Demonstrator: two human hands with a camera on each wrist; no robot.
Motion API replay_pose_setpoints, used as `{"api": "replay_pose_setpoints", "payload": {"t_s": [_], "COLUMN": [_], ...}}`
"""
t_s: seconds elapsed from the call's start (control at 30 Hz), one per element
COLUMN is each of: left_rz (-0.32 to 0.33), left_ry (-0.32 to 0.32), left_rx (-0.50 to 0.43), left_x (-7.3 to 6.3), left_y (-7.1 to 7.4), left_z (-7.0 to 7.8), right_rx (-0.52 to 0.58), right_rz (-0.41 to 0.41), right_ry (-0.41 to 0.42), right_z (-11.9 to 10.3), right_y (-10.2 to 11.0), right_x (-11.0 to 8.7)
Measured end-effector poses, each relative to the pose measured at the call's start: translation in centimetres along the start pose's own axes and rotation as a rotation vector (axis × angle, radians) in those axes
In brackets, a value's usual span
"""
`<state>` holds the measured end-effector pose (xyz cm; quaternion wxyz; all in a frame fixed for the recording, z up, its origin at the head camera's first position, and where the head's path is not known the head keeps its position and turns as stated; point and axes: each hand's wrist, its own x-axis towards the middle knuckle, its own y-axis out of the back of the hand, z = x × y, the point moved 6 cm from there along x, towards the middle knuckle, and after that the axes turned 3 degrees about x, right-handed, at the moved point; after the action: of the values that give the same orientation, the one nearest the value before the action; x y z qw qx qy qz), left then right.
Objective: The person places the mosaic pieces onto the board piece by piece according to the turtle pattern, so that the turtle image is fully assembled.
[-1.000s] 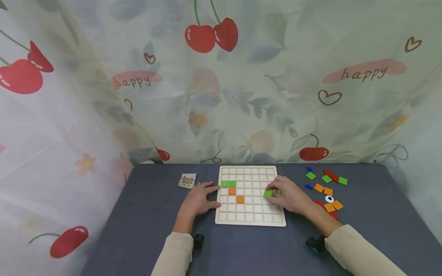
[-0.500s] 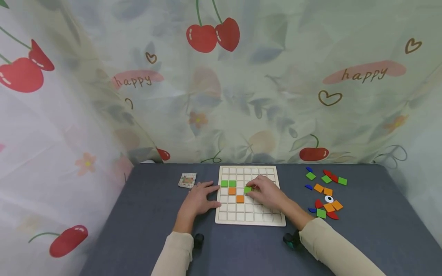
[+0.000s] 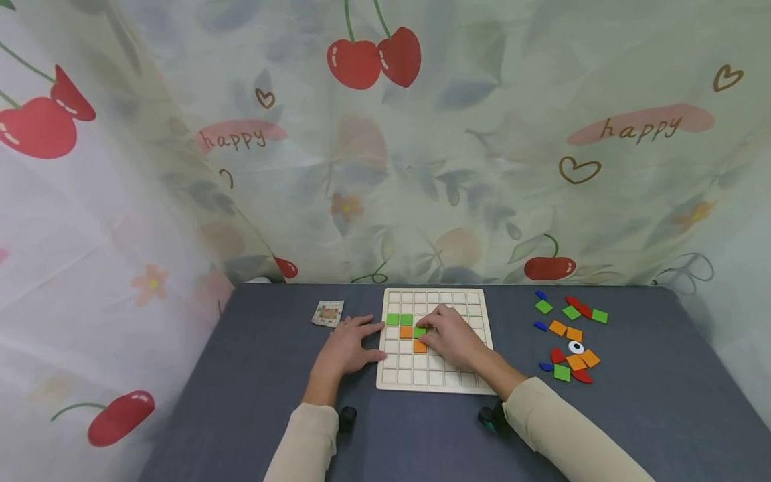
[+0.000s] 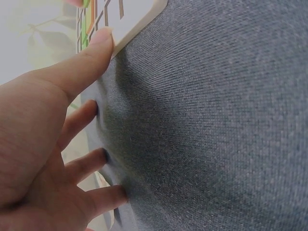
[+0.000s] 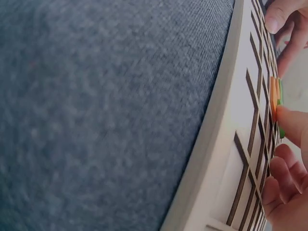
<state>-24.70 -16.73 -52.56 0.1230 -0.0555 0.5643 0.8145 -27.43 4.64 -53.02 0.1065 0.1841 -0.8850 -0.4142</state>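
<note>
A pale wooden grid board lies on the dark cloth-covered table. My right hand pinches a green square tile between thumb and finger, down at a cell right of one orange tile and above another orange tile. Two green tiles sit side by side in the row above. My left hand rests with spread fingers at the board's left edge; in the left wrist view its thumb touches the board's rim, and the other fingers reach down to the cloth.
A small printed card lies beyond my left hand. Right of the board are scattered loose pieces: green squares, orange squares, red pieces, blue pieces and a white disc with a dark centre. A patterned curtain hangs behind the table.
My right hand has carried the green tile leftward across the board, from its right side to beside the orange tiles. My left hand has stayed at the board's left edge.
</note>
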Motion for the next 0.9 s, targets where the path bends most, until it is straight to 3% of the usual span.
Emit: {"api": "replay_pose_setpoints", "payload": {"t_s": [0.5,0.67,0.9], "left_rz": [0.003,-0.004,0.008], "left_ry": [-0.001,0.005,-0.004], "left_rx": [-0.003,0.001,-0.003], "left_x": [-0.2,-0.1,-0.1], "left_y": [0.3,0.1,0.1], "left_z": [0.4,0.4,0.3], "right_rx": [-0.02,-0.136,-0.411], "right_rz": [0.02,0.021,0.119], "right_ry": [-0.013,0.014,0.113], "right_z": [-0.1,-0.4,-1.5], "right_y": [0.0,0.4,2.6], "right_x": [0.0,-0.5,-1.9]}}
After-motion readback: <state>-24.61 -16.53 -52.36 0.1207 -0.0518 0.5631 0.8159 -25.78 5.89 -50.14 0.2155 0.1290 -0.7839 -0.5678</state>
